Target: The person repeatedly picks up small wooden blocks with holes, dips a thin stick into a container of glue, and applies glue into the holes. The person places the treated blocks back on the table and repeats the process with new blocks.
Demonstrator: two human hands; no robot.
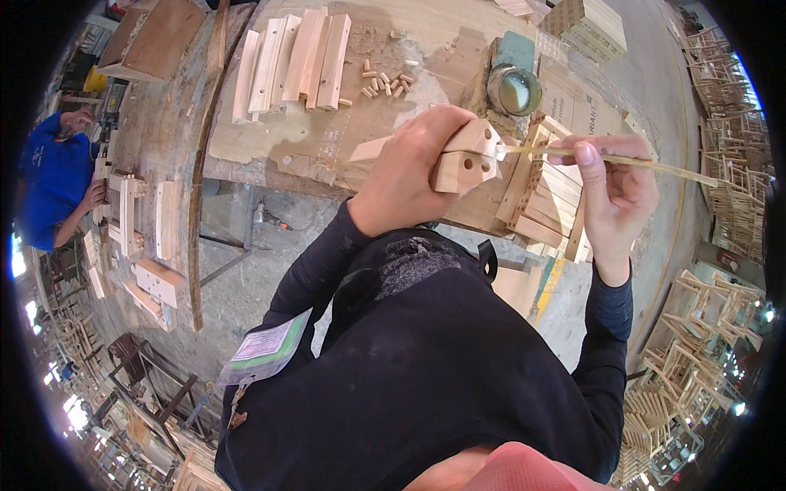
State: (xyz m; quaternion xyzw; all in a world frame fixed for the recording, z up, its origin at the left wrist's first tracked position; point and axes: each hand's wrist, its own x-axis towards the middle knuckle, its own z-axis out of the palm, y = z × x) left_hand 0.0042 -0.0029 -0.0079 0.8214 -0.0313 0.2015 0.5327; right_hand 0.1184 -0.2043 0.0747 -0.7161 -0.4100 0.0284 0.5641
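Note:
My left hand is wrapped round two pale wooden pieces held together, their drilled ends facing right. Dark round holes show in those end faces. Between the thumb and fingers of my right hand is a thin wooden stick. Its left tip carries white, glue-like stuff and reaches the drilled end of the upper piece. Just beyond my hands stands an open round container with pale liquid inside. Several short wooden dowels lie loose on the cardboard-covered bench.
Long wooden pieces lie side by side at the far left of the bench. More drilled pieces are stacked below my right hand. A person in blue works at another bench. Stacked wooden frames stand at right.

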